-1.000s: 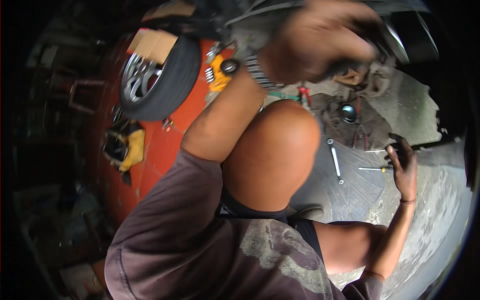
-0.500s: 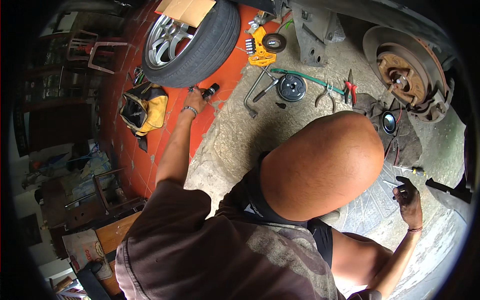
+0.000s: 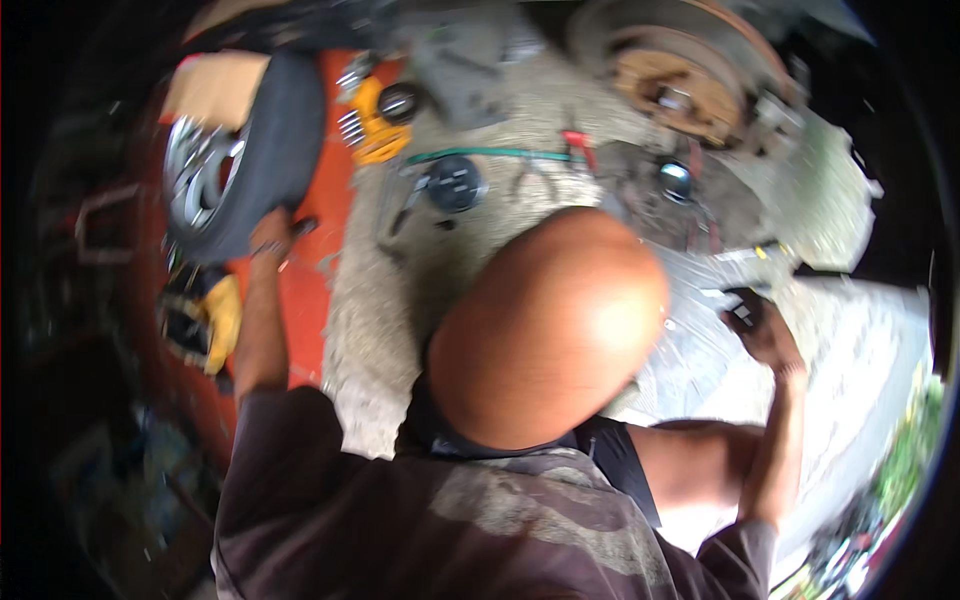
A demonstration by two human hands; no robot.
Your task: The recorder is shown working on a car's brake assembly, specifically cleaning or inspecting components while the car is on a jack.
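The picture is smeared by motion. At the left, my left hand [image 3: 270, 236] is low over the red floor, by the lower edge of a tyre [image 3: 283, 150] on a silver wheel. Its fingers are closed around a short black cylinder [image 3: 305, 227], flashlight-like in shape. Nearer me is a yellow and black tool bag [image 3: 222, 318]. On the right my right hand [image 3: 768, 335] is raised beside my bent knee, with curled, blackened fingers. Something dark with pale glints seems to be in them, too blurred to name. A yellow-tipped screwdriver [image 3: 765, 249] lies beyond that hand.
A rusty brake disc and hub [image 3: 680, 90] stand at the far right. On the concrete lie a round black part [image 3: 456, 184], a green bar [image 3: 500, 153], red-handled pliers [image 3: 578, 145] and a dark cloth [image 3: 640, 185]. A yellow socket holder [image 3: 380, 125] sits near the tyre.
The view has swung, so the wheel, tools and brake disc appear farther left in the picture. My left hand overlaps the tyre's edge more, still with the black cylinder. My right hand stays curled.
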